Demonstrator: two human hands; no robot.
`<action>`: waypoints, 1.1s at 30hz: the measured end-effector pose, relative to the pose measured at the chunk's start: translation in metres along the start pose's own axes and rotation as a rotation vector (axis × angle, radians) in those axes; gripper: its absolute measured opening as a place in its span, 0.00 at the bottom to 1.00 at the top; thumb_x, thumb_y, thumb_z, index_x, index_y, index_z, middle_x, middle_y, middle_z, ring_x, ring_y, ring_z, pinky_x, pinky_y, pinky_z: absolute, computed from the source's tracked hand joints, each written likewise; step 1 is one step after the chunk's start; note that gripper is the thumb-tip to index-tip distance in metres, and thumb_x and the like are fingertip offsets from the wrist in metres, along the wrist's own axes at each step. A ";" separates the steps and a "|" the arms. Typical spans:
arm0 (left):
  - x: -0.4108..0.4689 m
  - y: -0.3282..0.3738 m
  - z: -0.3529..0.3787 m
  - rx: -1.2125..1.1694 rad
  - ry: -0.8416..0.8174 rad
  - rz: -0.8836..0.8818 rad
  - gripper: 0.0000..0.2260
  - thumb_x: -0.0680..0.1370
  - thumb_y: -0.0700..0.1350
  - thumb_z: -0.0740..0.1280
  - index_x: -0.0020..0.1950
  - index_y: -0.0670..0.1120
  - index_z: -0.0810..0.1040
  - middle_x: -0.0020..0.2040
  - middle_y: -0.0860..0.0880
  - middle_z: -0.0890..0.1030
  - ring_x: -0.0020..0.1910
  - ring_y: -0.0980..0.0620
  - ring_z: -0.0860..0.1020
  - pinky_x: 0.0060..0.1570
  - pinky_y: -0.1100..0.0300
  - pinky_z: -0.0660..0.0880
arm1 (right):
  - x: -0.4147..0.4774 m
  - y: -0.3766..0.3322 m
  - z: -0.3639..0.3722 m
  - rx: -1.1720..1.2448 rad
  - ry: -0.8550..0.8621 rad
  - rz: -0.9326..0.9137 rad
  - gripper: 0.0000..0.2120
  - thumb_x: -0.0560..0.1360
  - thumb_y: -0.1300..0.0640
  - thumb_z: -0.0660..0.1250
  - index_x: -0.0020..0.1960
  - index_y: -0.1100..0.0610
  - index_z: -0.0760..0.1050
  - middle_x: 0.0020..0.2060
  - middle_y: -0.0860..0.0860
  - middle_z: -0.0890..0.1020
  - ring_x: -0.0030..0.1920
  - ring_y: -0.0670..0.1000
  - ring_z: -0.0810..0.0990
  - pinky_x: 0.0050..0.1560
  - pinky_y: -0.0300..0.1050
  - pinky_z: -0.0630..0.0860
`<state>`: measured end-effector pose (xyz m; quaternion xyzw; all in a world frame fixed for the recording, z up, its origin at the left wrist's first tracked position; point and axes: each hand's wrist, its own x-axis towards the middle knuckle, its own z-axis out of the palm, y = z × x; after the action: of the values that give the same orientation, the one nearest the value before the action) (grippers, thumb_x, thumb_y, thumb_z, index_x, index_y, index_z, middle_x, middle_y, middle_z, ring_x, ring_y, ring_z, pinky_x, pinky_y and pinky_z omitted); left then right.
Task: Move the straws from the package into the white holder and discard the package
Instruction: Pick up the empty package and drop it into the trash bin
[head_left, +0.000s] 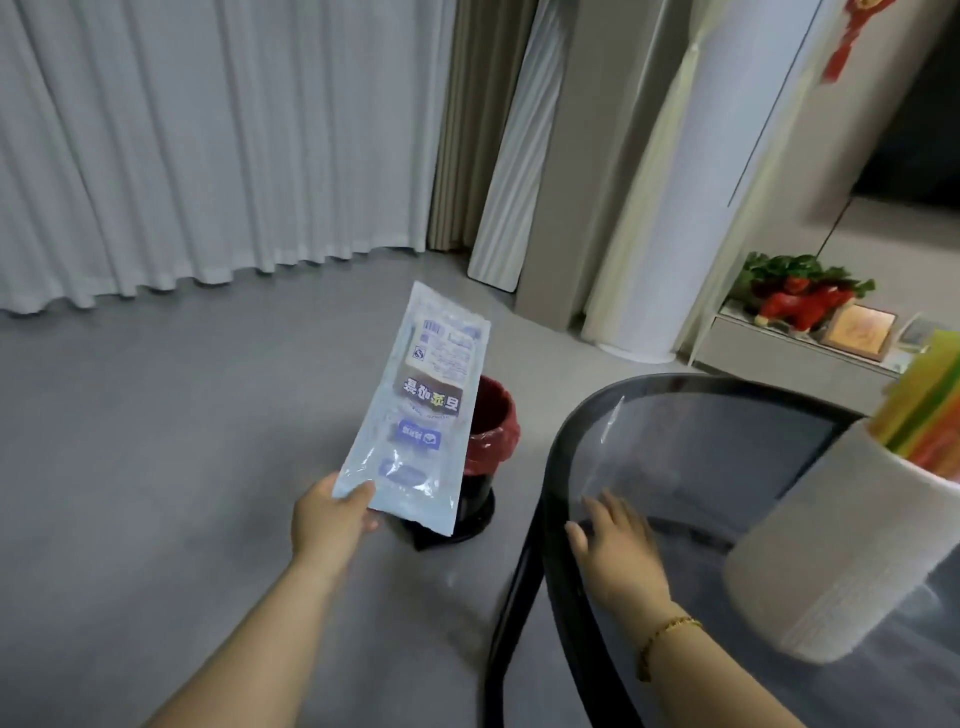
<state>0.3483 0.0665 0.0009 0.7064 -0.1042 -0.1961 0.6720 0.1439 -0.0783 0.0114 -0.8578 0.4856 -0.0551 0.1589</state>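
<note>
Holding package (415, 410) over grey floor (156, 441), glass table (675, 457), white curtains (208, 130)

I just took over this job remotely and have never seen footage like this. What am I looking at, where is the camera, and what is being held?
There is no machine here: a person works with bare hands, and the single picture comes from a wide-angle camera on their head, looking forward and down.

The left hand pinches the bottom corner of the package, a clear printed bag that looks empty, held out in front of a bin with a red liner on the floor.

The right hand lies open on the dark glass table, touching a strip of clear plastic; its grip holds nothing.

At the right, the white holder stands on the table with the coloured straws already in it.
</note>
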 end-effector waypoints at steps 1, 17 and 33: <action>0.011 0.000 -0.001 0.080 0.014 0.014 0.05 0.73 0.35 0.62 0.45 0.39 0.77 0.32 0.47 0.77 0.24 0.53 0.77 0.31 0.60 0.77 | 0.004 0.003 0.005 -0.023 0.017 -0.008 0.25 0.78 0.46 0.50 0.73 0.53 0.54 0.76 0.52 0.54 0.75 0.52 0.50 0.75 0.49 0.47; 0.098 0.077 0.075 1.655 -0.054 0.849 0.09 0.76 0.42 0.60 0.56 0.42 0.72 0.53 0.41 0.78 0.53 0.40 0.76 0.41 0.54 0.72 | 0.020 0.009 0.014 0.005 0.054 -0.032 0.26 0.77 0.44 0.50 0.73 0.50 0.54 0.76 0.49 0.52 0.76 0.51 0.47 0.75 0.48 0.43; 0.112 0.028 0.137 1.423 -0.393 0.651 0.19 0.74 0.35 0.60 0.65 0.45 0.69 0.63 0.42 0.74 0.63 0.42 0.71 0.55 0.48 0.71 | 0.026 0.011 0.015 -0.004 0.052 -0.055 0.26 0.77 0.44 0.50 0.73 0.51 0.53 0.76 0.50 0.51 0.76 0.51 0.46 0.74 0.48 0.39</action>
<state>0.3958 -0.1059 0.0105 0.8519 -0.5210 0.0022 0.0539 0.1521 -0.1027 -0.0077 -0.8694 0.4660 -0.0810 0.1428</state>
